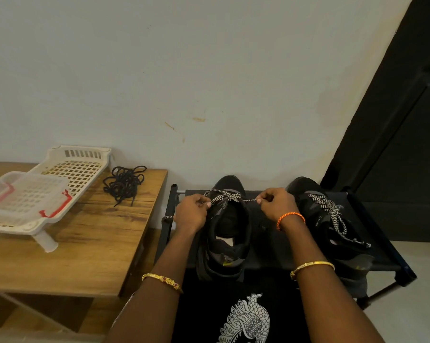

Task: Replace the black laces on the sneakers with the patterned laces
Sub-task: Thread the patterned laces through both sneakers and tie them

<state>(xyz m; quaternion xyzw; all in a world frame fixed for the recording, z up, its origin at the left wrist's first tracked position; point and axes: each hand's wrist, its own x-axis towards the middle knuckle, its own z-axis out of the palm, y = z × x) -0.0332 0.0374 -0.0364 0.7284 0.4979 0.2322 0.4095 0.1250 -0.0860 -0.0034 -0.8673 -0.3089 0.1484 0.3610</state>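
Note:
Two black sneakers stand on a low black rack (266,243). The left sneaker (225,238) carries a black-and-white patterned lace (230,196) crossed over its top. My left hand (193,212) pinches one side of that lace and my right hand (275,204) pinches the other, the lace stretched between them. A loose end hangs left of my left hand. The right sneaker (332,226) is laced with a patterned lace (332,214) whose ends trail toward the heel. The black laces (125,183) lie in a tangled pile on the wooden table.
The wooden table (90,256) stands left of the rack. It holds a white slotted plastic tray (78,164) and a clear box with red clips (23,194). A wall rises behind; a dark door (402,120) is on the right.

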